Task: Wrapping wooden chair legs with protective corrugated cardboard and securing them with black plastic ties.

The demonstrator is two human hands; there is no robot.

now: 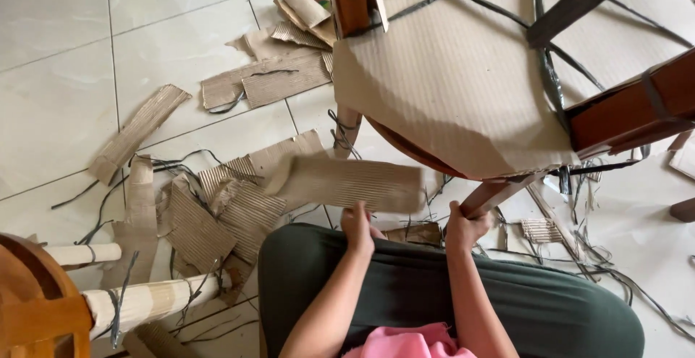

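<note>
Your left hand [357, 222] pinches the cardboard strip [347, 183]: light, floppy, tears easily. Your right hand [465, 226] is clamped on the stiff chair leg [499, 191].

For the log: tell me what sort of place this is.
Probably a room in a home, used to unpack furniture: a pale tiled floor, torn corrugated cardboard scraps strewn over it, and a wooden chair partly wrapped in cardboard and black straps.
</note>
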